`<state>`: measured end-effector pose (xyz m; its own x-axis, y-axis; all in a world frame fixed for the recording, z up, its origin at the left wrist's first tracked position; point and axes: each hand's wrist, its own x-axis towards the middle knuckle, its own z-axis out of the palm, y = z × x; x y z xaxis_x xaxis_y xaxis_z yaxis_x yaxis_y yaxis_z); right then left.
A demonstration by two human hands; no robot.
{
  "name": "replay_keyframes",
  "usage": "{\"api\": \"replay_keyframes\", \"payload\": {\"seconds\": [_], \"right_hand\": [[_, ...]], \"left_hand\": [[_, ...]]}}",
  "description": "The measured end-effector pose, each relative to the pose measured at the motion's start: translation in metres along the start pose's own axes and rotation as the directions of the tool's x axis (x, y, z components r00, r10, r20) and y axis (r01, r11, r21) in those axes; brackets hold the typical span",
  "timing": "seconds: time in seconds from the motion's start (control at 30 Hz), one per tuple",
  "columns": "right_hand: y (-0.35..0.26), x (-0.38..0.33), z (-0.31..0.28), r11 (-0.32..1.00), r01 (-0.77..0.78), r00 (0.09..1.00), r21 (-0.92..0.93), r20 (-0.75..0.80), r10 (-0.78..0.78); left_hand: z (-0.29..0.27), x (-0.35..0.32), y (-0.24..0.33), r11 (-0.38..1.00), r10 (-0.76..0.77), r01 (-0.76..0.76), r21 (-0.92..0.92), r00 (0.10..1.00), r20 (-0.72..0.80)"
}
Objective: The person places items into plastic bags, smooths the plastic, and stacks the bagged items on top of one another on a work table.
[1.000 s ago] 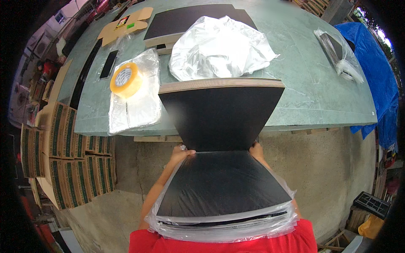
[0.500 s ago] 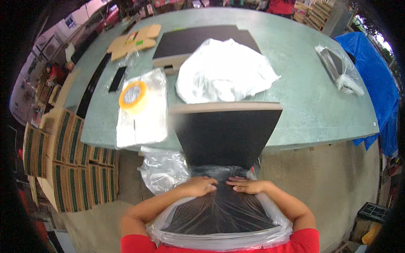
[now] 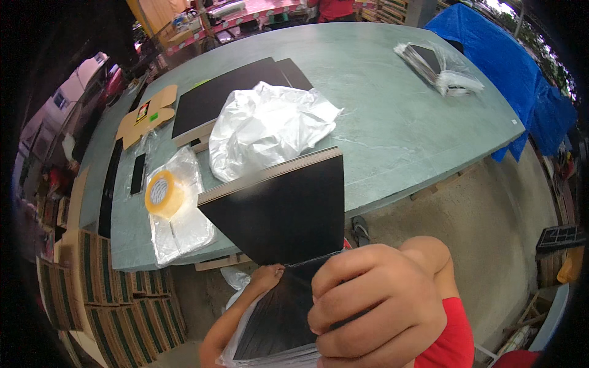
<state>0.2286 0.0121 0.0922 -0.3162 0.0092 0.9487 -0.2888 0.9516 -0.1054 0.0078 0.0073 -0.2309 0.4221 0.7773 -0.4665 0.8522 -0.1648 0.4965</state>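
Black, pale-edged board stack [image 3: 279,214] stood tilted; left hand [image 3: 268,278], six o'clock, pinched clear wrap [image 3: 293,357]; right hand [image 3: 380,300] curled, five o'clock.

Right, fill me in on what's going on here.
A person is handling black boards. Their left hand is at the far edge of a plastic-wrapped black stack, by the foot of an upright black stack. Their right hand is raised near the camera, fingers curled; whether it grips anything is hidden. On the green table, a tape roll rests on flat clear plastic, left of a crumpled white bag.
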Motion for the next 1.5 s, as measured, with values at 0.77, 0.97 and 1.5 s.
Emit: {"api": "replay_keyframes", "payload": {"seconds": [0.77, 0.97, 1.5], "right_hand": [[0.004, -0.263, 0.044, 0.142, -0.849, -0.287, -0.510, 0.669, 0.686], [0.039, -0.201, 0.063, 0.046, -0.990, -0.083, -0.135, 0.806, 0.587], [0.008, -0.158, 0.005, -0.109, -0.847, 0.163, 0.520, 0.449, 0.878]], "left_hand": [[-0.042, -0.068, 0.075, 0.770, 0.408, -0.203, -0.605, 0.886, 0.222], [-0.060, -0.011, 0.094, 0.826, 0.073, -0.388, -0.409, 0.793, -0.605], [-0.152, -0.040, 0.115, 0.532, 0.125, -0.582, -0.615, 0.772, -0.623]]}}
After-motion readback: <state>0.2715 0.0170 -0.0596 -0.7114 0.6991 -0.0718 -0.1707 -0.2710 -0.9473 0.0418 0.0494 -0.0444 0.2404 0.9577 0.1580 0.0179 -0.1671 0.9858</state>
